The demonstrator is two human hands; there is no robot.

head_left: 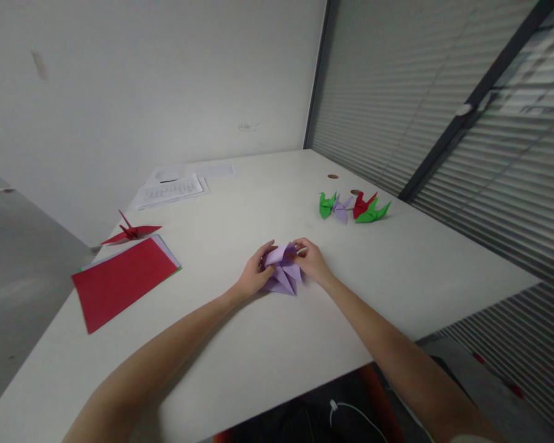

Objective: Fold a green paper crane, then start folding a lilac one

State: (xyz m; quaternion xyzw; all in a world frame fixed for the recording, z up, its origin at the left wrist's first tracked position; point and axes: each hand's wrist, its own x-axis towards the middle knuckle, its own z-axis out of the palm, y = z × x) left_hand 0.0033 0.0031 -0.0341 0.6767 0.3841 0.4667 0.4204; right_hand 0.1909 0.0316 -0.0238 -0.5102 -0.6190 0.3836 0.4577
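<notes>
A partly folded sheet of purple origami paper (284,274) lies on the white table between my hands, its flaps standing up and its points facing me. My left hand (256,271) grips its left side, thumb on top of the folds. On the upper right edge, my right hand (310,258) pinches a raised flap between thumb and fingers. The fingertips of both hands are partly hidden behind the paper.
Red paper (127,280) tops a stack at the left, with a red paper crane (130,232) behind it. Green, purple and red folded cranes (372,212) stand at the right. Printed sheets (168,191) lie at the back left. Window blinds (420,123) border the right side.
</notes>
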